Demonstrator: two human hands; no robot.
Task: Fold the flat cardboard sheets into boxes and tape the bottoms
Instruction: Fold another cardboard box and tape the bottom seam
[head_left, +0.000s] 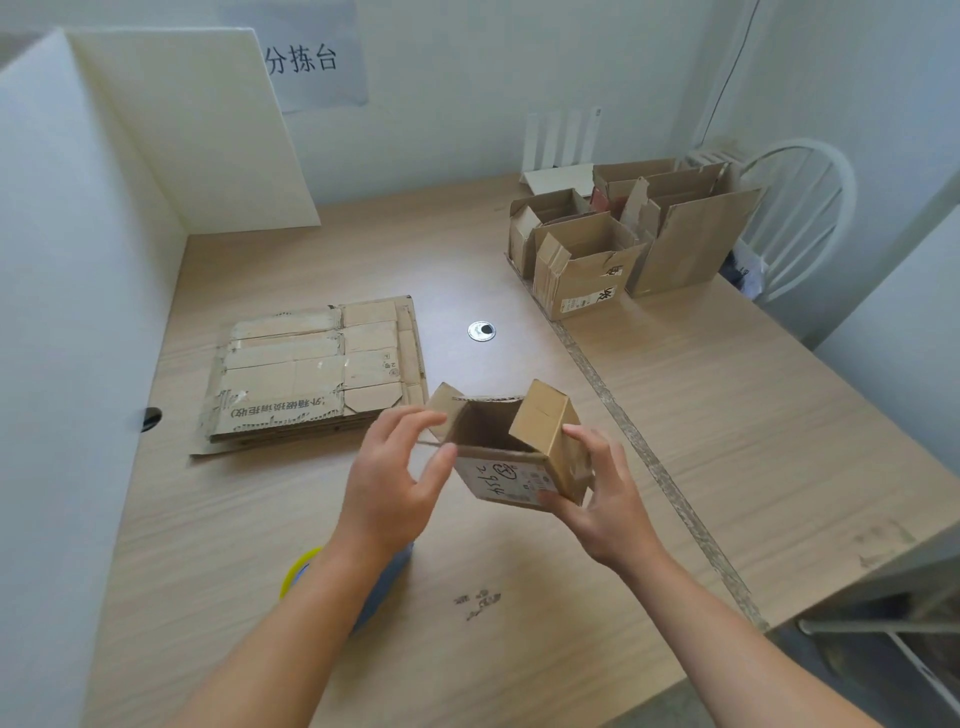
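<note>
Bare forearms (291, 623), left grip (392, 486), right grip (610, 501)

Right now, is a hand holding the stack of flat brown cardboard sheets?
No, that stack lies on the wooden table; the right hand grips a small open cardboard box.
</note>
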